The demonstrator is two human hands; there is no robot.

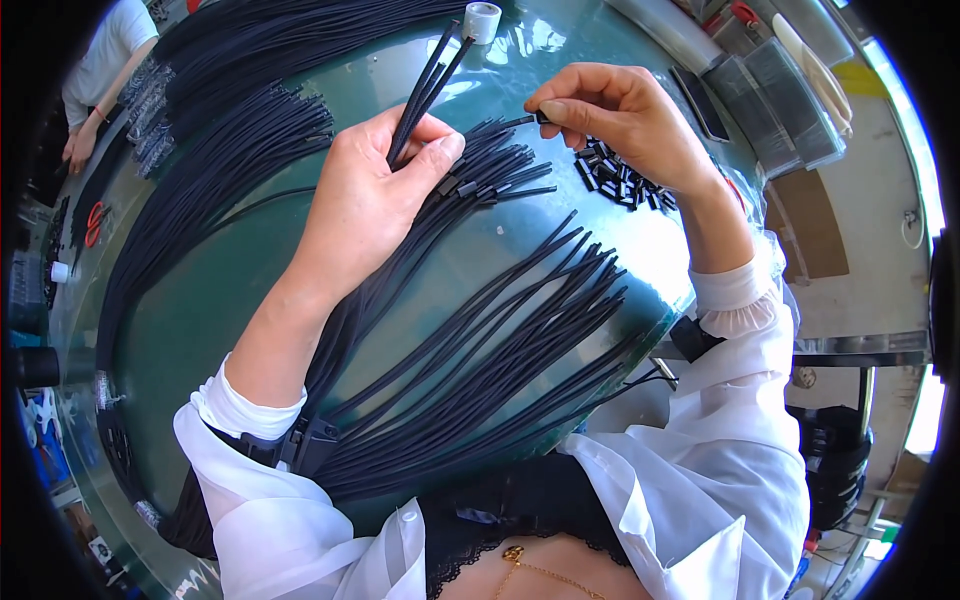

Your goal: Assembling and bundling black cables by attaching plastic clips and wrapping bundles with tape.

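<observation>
Closest to the body, a thick fan of loose black cords [500,360] lies across the green surface [220,320], ends bare as far as can be seen, running down to the near edge where the white sleeves [700,480] come in; that lot looks not yet worked. Up a little, the left hand [365,205] is clenched around a few cords, the gripped cord ends [430,75] sticking up past the fist, thumb pressed across them. Just beside the thumb sits a capped cord bunch [490,175] with small dark pieces on the tips, which I judge to be the done part, smaller than the bare fan. Across from it the right hand [615,115] pinches a small black cap [540,118] between thumb and forefinger, held near one cord tip. Under that wrist, a pile of black caps [620,180] lies on the surface, plenty remaining. Farther out, a heavy spread of cords [240,130] covers the left side and a white tape roll [482,20] stands at the far rim. Open room is tight: bare green shows mainly between the hands and left of the forearm, clear plastic trays [790,90] crowd the right edge, and another person's arm [85,130] works at far left
</observation>
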